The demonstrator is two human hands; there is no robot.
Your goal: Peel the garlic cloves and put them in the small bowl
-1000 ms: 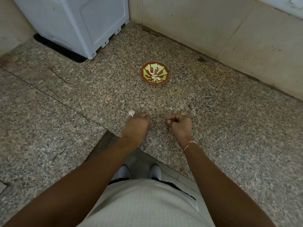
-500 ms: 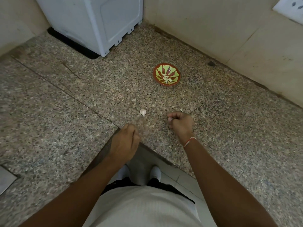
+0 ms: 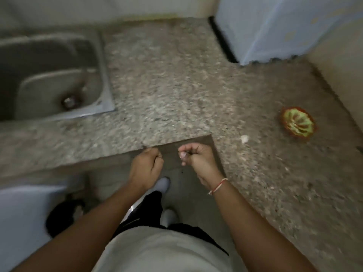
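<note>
The small red bowl (image 3: 298,122) with a green and yellow pattern inside sits on the granite counter (image 3: 167,91) at the right. A pale garlic clove (image 3: 244,138) lies on the counter to the bowl's left. My left hand (image 3: 146,167) is curled into a fist just off the counter's inner corner. My right hand (image 3: 196,158), with a red thread at the wrist, is beside it with fingertips curled toward the thumb. The blur hides whether either hand holds anything. Both hands are well left of the clove and bowl.
A steel sink (image 3: 49,75) is set into the counter at the left. A white appliance (image 3: 284,26) stands at the back right against the wall. Below the counter edge are the floor, my feet (image 3: 163,185) and a dark object (image 3: 64,216).
The view has swung left, bringing the sink into sight and pushing the bowl to the right. Both hands have drawn back from the counter top to its inner corner, still curled.
</note>
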